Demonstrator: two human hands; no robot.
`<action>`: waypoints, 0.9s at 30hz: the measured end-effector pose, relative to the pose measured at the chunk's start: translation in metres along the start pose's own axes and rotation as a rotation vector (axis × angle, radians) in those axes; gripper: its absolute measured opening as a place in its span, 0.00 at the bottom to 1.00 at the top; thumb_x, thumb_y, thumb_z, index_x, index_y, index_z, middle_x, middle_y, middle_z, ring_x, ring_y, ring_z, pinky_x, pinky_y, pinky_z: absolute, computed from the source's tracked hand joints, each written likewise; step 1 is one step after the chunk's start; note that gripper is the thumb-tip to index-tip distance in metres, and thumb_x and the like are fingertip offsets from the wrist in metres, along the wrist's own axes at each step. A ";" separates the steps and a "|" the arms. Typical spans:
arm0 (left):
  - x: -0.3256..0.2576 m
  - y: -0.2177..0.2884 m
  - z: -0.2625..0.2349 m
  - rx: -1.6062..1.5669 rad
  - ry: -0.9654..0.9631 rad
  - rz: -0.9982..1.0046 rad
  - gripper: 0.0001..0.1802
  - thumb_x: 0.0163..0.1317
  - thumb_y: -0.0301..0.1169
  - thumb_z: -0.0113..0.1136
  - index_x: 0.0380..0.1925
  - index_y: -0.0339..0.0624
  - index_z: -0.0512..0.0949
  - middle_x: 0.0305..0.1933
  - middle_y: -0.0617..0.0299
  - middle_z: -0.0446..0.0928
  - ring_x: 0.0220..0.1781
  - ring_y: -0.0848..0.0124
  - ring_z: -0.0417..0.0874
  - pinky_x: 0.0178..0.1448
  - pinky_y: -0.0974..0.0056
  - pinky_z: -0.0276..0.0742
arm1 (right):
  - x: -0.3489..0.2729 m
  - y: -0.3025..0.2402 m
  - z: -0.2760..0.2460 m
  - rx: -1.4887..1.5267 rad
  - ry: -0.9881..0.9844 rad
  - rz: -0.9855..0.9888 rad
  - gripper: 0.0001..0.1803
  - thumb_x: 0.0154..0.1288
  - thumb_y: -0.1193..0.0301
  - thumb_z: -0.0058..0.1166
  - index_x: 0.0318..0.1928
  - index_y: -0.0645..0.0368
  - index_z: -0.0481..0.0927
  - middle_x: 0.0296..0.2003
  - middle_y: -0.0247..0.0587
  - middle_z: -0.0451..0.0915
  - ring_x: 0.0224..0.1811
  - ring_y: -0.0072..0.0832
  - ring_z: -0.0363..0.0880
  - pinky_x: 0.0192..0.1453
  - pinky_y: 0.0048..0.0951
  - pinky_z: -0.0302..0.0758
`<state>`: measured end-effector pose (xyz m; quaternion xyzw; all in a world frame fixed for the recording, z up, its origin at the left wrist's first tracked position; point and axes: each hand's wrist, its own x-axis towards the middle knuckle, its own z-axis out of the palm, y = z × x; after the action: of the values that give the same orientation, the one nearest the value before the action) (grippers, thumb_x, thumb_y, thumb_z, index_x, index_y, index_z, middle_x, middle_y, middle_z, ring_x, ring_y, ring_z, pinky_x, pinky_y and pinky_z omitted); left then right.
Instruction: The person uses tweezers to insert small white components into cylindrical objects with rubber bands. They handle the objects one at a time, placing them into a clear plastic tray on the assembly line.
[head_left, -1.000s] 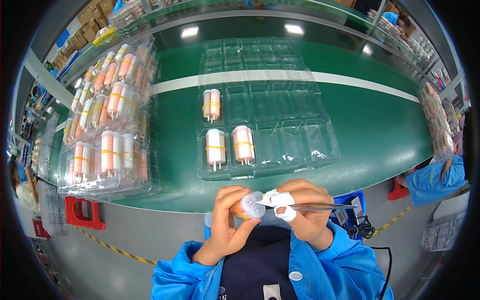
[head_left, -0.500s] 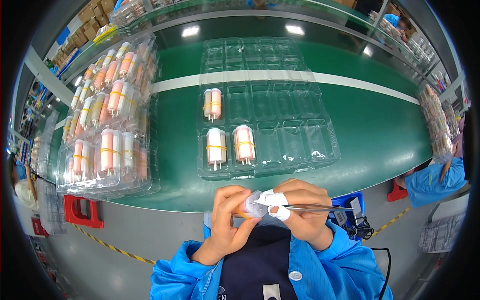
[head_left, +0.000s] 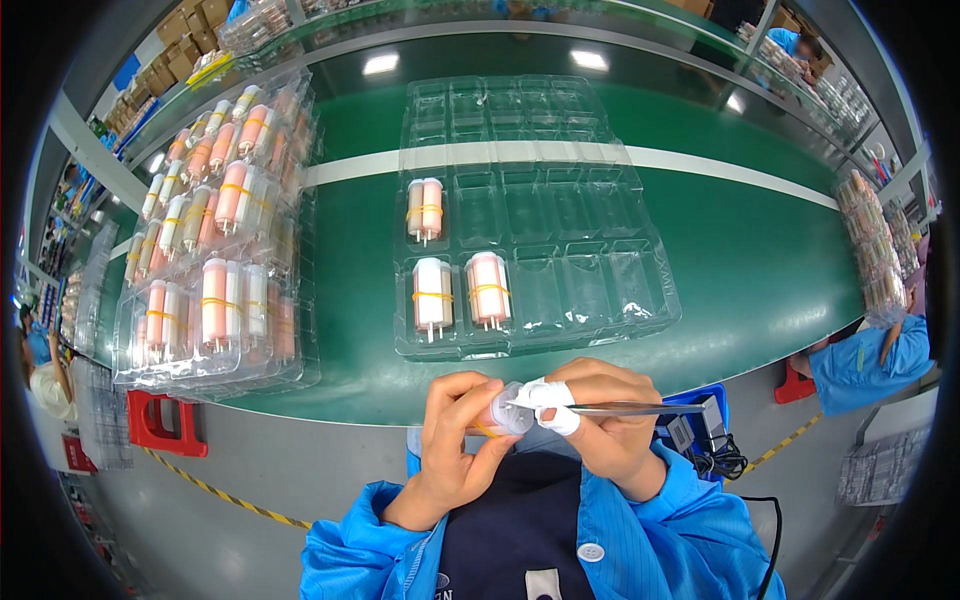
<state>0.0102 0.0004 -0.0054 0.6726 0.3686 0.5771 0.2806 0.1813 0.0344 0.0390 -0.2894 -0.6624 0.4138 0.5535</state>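
Note:
My left hand [head_left: 455, 445] is closed round a pink and white cylinder bundle [head_left: 510, 410] with a yellow rubber band, its pale translucent end turned toward the right. My right hand [head_left: 615, 425], thumb and fingertips wrapped in white coverings, pinches a pair of metal tweezers [head_left: 650, 409]. Their tips reach the bundle's pale end; exactly what they touch is too small to tell. Beyond both hands lies a clear plastic tray [head_left: 655, 322] with compartments. Three banded bundles sit in it: a white one [head_left: 433, 290], a pink-striped one [head_left: 489, 288] and a farther one [head_left: 424, 208].
Stacked clear trays full of similar cylinders [head_left: 225, 290] stand left on the green table [head_left: 750, 270]. Below the table's edge are a blue bin [head_left: 715, 405] with cables and a red stool [head_left: 165, 425]. A person in blue [head_left: 875, 365] is at the far right.
The tweezers have tipped slightly, their rear end rising in the picture. My right fingers have shifted a little; my left hand holds the bundle in nearly the same place.

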 end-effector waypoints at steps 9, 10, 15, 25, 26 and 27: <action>-0.002 -0.004 -0.005 0.101 -0.087 0.040 0.30 0.54 0.22 0.65 0.57 0.33 0.65 0.50 0.46 0.65 0.47 0.63 0.74 0.49 0.65 0.74 | 0.002 -0.004 -0.002 0.032 -0.030 0.103 0.09 0.57 0.79 0.60 0.39 0.65 0.84 0.32 0.47 0.83 0.33 0.29 0.83 0.36 0.25 0.78; -0.001 -0.004 -0.005 0.106 -0.091 0.046 0.30 0.54 0.22 0.65 0.56 0.33 0.65 0.50 0.46 0.65 0.47 0.63 0.74 0.49 0.65 0.74 | 0.003 -0.004 -0.002 0.036 -0.028 0.109 0.08 0.57 0.79 0.60 0.39 0.65 0.84 0.32 0.47 0.84 0.33 0.29 0.83 0.36 0.25 0.78; -0.003 -0.001 -0.002 -0.007 -0.094 -0.065 0.30 0.56 0.24 0.65 0.57 0.32 0.63 0.52 0.47 0.64 0.49 0.64 0.74 0.52 0.64 0.74 | -0.002 0.007 0.000 0.295 0.084 0.132 0.07 0.57 0.79 0.60 0.38 0.65 0.83 0.34 0.46 0.84 0.34 0.29 0.83 0.37 0.27 0.78; -0.005 -0.002 0.000 -0.088 -0.084 -0.130 0.29 0.59 0.27 0.63 0.58 0.31 0.62 0.54 0.49 0.63 0.52 0.66 0.72 0.55 0.65 0.73 | 0.001 0.003 -0.002 0.096 0.027 0.060 0.07 0.56 0.78 0.62 0.38 0.64 0.83 0.34 0.47 0.84 0.34 0.30 0.84 0.36 0.27 0.79; -0.005 -0.003 0.000 -0.073 -0.089 -0.123 0.29 0.59 0.27 0.63 0.58 0.32 0.62 0.54 0.49 0.63 0.52 0.66 0.72 0.55 0.65 0.73 | 0.002 0.003 -0.002 0.082 0.021 0.053 0.08 0.56 0.78 0.62 0.38 0.64 0.83 0.34 0.48 0.84 0.34 0.31 0.84 0.36 0.27 0.79; -0.006 -0.004 -0.001 -0.058 -0.093 -0.117 0.29 0.59 0.26 0.63 0.58 0.32 0.62 0.54 0.49 0.62 0.52 0.66 0.72 0.55 0.65 0.73 | 0.002 0.003 -0.002 0.068 0.016 0.045 0.08 0.56 0.78 0.62 0.38 0.64 0.83 0.34 0.48 0.84 0.34 0.31 0.84 0.36 0.27 0.79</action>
<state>0.0085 -0.0025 -0.0115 0.6675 0.3769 0.5385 0.3499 0.1829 0.0379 0.0374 -0.2884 -0.6369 0.4461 0.5588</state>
